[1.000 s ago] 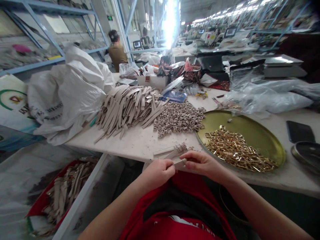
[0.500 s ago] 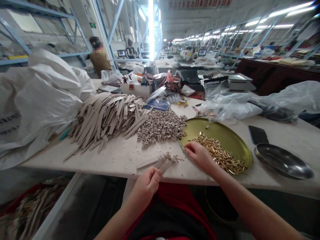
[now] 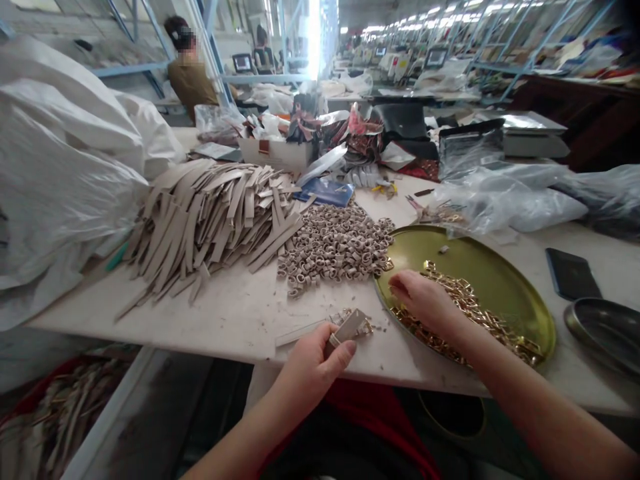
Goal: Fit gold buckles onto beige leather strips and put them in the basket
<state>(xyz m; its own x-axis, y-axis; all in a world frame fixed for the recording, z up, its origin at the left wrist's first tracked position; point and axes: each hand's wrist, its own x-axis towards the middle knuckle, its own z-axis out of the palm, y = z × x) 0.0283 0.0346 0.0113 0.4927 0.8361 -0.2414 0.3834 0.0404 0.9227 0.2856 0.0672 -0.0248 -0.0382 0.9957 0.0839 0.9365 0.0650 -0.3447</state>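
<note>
Clamping a strap (image 3: 351, 325) between thumb and fingers, the left hand (image 3: 320, 357) is at six o'clock from the loops (image 3: 340, 245); at four o'clock, the right hand (image 3: 425, 301) curls over the tray (image 3: 483, 257) of gold pieces (image 3: 500, 331), its grip unclear.

Buckles (image 3: 465, 295) — glossy gold-toned metal

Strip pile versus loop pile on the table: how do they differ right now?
The strip pile is long, flat pieces; the loop pile is small, open rings.
The strip pile is heaped higher; the loop pile spreads low.
The strip pile lies by the white bag; the loop pile, by the gold tray.
Both are greyish beige.
</note>
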